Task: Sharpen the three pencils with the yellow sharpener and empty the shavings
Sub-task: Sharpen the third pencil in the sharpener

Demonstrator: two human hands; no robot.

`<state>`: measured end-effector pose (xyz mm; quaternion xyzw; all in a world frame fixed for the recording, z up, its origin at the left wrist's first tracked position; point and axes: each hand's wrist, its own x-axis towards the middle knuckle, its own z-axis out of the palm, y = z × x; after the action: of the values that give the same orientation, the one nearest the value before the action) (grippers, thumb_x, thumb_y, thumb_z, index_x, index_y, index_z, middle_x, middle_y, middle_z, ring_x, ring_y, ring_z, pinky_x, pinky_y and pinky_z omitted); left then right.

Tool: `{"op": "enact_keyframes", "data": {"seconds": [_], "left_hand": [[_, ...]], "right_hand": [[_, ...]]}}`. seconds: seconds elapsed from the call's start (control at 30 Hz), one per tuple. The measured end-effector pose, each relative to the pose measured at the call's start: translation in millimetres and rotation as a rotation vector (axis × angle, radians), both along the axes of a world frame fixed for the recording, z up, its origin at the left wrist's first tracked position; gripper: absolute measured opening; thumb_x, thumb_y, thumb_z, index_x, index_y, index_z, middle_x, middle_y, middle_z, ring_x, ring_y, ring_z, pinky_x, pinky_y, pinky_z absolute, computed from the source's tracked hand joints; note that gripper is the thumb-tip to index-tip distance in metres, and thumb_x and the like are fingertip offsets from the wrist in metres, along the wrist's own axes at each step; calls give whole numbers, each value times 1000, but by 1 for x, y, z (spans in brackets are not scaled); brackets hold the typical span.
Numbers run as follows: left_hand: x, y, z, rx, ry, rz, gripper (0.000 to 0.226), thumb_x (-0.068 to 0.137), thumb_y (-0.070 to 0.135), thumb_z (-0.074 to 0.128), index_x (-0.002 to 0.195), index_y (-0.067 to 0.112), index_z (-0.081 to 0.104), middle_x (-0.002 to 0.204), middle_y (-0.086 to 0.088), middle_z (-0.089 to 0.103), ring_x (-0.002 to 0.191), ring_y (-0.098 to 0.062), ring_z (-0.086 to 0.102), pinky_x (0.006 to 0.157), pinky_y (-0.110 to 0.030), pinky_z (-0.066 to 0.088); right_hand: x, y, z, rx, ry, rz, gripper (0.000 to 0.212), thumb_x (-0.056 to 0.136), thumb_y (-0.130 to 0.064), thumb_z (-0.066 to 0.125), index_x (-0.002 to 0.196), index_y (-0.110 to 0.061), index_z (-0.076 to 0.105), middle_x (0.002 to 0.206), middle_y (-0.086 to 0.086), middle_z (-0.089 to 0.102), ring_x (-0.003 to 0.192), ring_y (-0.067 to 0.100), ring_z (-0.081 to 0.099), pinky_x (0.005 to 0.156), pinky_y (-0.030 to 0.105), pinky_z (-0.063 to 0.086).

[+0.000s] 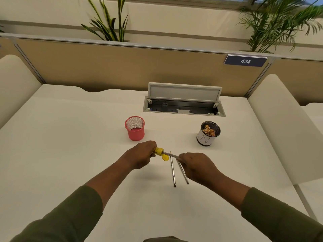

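Observation:
My left hand (142, 154) grips the yellow sharpener (158, 151), whose small yellow lid (165, 157) hangs open below it. A grey pencil (170, 154) is stuck tip-first into the sharpener, and my right hand (197, 165) holds its other end. Two more grey pencils lie on the white table: one (173, 169) shows a sharpened tip pointing away from me, the other (183, 172) lies partly under my right hand. A black-and-white cup (206, 139) at the right holds pencil shavings (208, 130).
An empty pink mesh cup (135, 134) stands just beyond my left hand. Behind it, an open cable hatch (183, 109) is set into the table (70, 137). A tan partition with the sign 474 (245, 61) closes the back; cream side panels flank the table.

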<state>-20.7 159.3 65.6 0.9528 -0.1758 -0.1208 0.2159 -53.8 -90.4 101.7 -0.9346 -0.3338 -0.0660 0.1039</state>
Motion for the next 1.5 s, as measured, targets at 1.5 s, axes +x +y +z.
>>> {"op": "enact_keyframes", "data": {"seconds": [1.5], "left_hand": [[1, 4, -2, 2, 0, -11, 17, 95, 16, 52, 86, 24, 39, 86, 5, 49, 77, -19, 49, 63, -31, 39]], "right_hand": [[-12, 15, 11, 222, 385, -233, 15, 95, -27, 47, 92, -18, 59, 74, -2, 58, 64, 17, 54, 58, 34, 46]]}}
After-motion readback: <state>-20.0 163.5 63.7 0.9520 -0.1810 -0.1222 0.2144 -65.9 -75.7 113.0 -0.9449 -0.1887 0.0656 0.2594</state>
